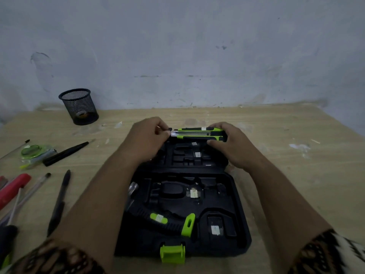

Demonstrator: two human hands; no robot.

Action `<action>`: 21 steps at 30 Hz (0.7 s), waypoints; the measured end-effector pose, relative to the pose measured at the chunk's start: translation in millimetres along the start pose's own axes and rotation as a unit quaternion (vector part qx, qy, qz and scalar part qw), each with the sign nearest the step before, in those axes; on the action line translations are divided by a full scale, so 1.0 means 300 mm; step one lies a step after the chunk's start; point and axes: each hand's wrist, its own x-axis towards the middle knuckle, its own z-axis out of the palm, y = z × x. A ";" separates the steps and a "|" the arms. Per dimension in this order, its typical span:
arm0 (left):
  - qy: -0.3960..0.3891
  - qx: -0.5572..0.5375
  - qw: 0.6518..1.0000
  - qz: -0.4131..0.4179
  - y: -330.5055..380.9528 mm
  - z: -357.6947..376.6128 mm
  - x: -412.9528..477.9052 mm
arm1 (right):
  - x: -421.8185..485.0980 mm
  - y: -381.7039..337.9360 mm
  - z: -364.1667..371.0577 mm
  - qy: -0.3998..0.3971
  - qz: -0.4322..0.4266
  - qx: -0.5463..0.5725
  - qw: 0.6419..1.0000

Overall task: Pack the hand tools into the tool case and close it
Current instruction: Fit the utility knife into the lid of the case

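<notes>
A black tool case lies open on the wooden table, with a green latch at its near edge. A hammer with a black and green handle rests in the near half. Over the far edge of the case I hold a green and black utility knife level between both hands. My left hand pinches its metal blade end. My right hand grips its rear end. The far half's moulded slots hold no tool that I can see.
A black mesh pen cup stands at the back left by the wall. Left of the case lie several pens, a black marker, a red tool and a green item in a clear bag.
</notes>
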 end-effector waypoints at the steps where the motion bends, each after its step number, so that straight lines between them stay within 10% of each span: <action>1: 0.002 -0.001 1.000 0.020 -0.013 0.038 0.015 | 0.012 0.003 0.000 -0.008 -0.001 -0.007 1.000; 21: 0.029 0.068 0.995 0.065 -0.099 0.157 0.047 | 0.091 0.013 0.033 0.022 -0.013 -0.114 0.993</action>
